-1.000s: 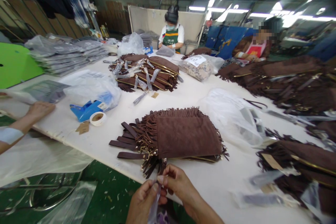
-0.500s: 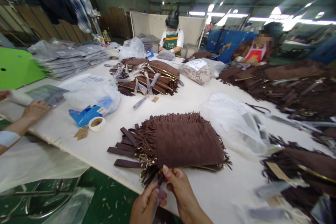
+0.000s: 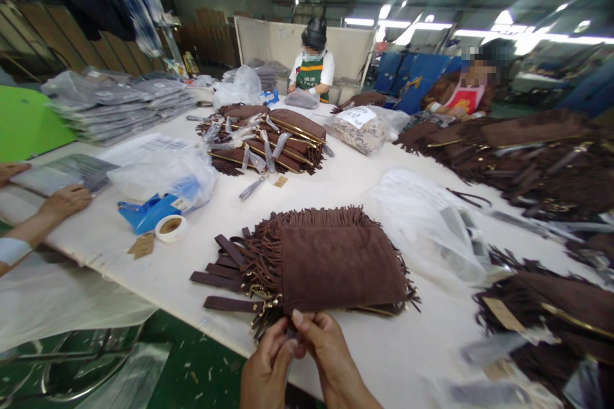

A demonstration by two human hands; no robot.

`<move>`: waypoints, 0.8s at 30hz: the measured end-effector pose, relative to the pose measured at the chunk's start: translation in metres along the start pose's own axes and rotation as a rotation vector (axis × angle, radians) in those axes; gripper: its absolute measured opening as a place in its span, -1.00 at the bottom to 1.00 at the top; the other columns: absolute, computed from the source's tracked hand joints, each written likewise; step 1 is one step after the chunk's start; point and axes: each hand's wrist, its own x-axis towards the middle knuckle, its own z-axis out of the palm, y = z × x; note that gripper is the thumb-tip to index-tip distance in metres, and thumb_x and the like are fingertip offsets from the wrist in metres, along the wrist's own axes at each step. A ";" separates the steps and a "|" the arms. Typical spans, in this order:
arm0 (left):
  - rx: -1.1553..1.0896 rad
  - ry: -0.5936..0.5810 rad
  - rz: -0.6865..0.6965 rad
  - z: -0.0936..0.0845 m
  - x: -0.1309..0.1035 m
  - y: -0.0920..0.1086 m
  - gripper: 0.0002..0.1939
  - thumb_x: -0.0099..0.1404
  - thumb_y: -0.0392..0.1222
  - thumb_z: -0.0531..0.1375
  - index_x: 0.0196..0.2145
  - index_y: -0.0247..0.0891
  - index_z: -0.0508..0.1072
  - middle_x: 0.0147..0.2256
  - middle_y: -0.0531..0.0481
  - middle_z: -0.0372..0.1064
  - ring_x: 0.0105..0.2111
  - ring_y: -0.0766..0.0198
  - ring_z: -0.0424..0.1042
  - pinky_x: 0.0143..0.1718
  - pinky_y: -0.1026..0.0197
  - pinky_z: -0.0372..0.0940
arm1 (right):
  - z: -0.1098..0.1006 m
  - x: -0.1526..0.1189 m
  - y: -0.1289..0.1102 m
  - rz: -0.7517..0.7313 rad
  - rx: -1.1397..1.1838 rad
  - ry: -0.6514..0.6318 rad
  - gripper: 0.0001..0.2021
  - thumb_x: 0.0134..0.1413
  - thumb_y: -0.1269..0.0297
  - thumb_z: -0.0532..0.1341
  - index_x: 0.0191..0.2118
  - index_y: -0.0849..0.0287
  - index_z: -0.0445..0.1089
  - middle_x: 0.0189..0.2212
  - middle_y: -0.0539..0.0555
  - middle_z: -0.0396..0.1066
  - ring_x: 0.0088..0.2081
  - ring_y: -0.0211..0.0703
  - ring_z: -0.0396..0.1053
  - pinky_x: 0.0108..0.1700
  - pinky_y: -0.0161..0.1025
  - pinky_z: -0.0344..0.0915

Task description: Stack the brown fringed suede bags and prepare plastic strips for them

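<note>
A stack of dark brown fringed suede bags (image 3: 340,268) lies before me on the table, with leather wrist straps (image 3: 218,276) and gold clasps sticking out at its left. Just at its near edge, my left hand (image 3: 268,364) and my right hand (image 3: 333,354) meet, fingertips pinched together. Between them is a strap in a clear plastic sleeve (image 3: 291,334), mostly covered by the fingers. My right thumb lies against the bag's lower edge.
A blue tape dispenser (image 3: 148,212), a tape roll (image 3: 171,228) and brown tags (image 3: 142,246) lie left. More fringed bags (image 3: 268,137) are piled behind and right. A plastic bag (image 3: 422,217) lies right. A co-worker's hand (image 3: 67,201) rests on a flat package; two people work opposite.
My hands have drawn closer together, and the plastic sleeve that hung below my left fingers is now mostly hidden. The co-worker's far hand at left has come further into view.
</note>
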 end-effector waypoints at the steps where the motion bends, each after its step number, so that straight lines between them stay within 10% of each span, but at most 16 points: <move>1: 0.039 0.020 0.017 0.000 0.000 -0.001 -0.49 0.17 0.14 0.20 -0.02 -0.20 0.45 -0.22 -0.08 0.57 -0.20 0.02 0.53 -0.12 0.14 0.36 | 0.000 -0.001 -0.001 -0.008 -0.006 0.004 -0.51 -0.36 -0.04 0.48 -0.49 0.32 0.41 -0.64 0.02 0.36 -0.62 -0.33 0.20 -0.53 -0.34 0.11; 10: 0.126 0.170 0.100 0.006 0.000 0.004 -0.61 0.17 0.07 0.22 -0.10 -0.15 0.49 -0.18 -0.12 0.56 -0.19 -0.02 0.53 -0.17 0.11 0.40 | 0.001 -0.005 -0.001 -0.101 -0.107 0.112 -0.57 -0.30 -0.02 0.46 -0.50 0.27 0.41 -0.54 0.05 0.42 -0.43 -0.20 0.34 -0.31 -0.27 0.27; 19: -0.355 -0.136 -0.174 0.008 0.019 0.014 -0.43 0.05 0.14 0.34 -0.13 -0.34 0.42 -0.32 -0.19 0.56 -0.32 0.09 0.53 -0.28 0.20 0.37 | -0.011 -0.005 -0.006 -0.195 -0.223 -0.035 -0.56 -0.08 -0.11 0.31 -0.52 0.24 0.39 -0.61 0.04 0.37 -0.51 -0.19 0.31 -0.39 -0.25 0.27; 24: -0.576 -0.099 -0.232 0.021 0.021 0.017 -0.54 -0.02 0.06 0.40 -0.27 -0.32 0.48 -0.39 -0.12 0.54 -0.39 0.13 0.51 -0.34 0.22 0.35 | -0.018 -0.016 0.003 -0.280 -0.259 0.035 -0.61 -0.04 -0.06 0.31 -0.26 0.19 0.42 -0.33 0.09 0.49 -0.26 -0.07 0.40 -0.19 -0.22 0.31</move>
